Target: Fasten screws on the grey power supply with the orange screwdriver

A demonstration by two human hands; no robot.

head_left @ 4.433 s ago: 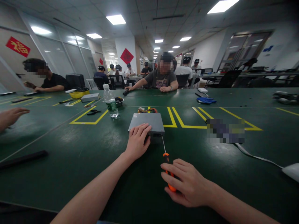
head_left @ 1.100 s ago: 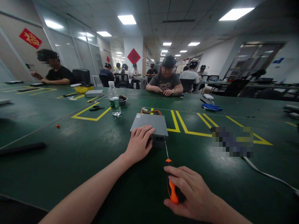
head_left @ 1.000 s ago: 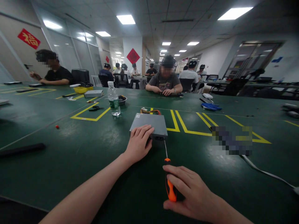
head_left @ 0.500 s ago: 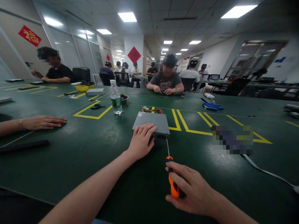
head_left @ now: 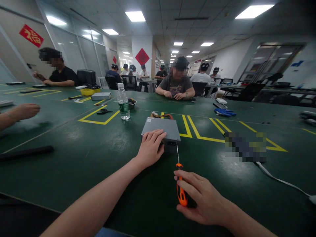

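A grey metal computer power supply lies on the green table in front of me, its bundle of coloured wires at the far side. My left hand grips its near left part, fingers over the top and thumb down by the front face. An orange and black screwdriver is in my right hand, held between fingertips and thumb. Its shaft points away from me, and the tip meets the power supply's near face by the right corner. Whatever the tip touches is too small to make out.
A water bottle stands beyond my left hand, near a small bowl. Blue gloves and a blurred-out object with a white cable lie right. A black bar and another person's hand are left.
The screwdriver handle has turned slightly in my right hand, its tip still at the power supply. At the left, the other person's hand has lifted and drawn back leftward.
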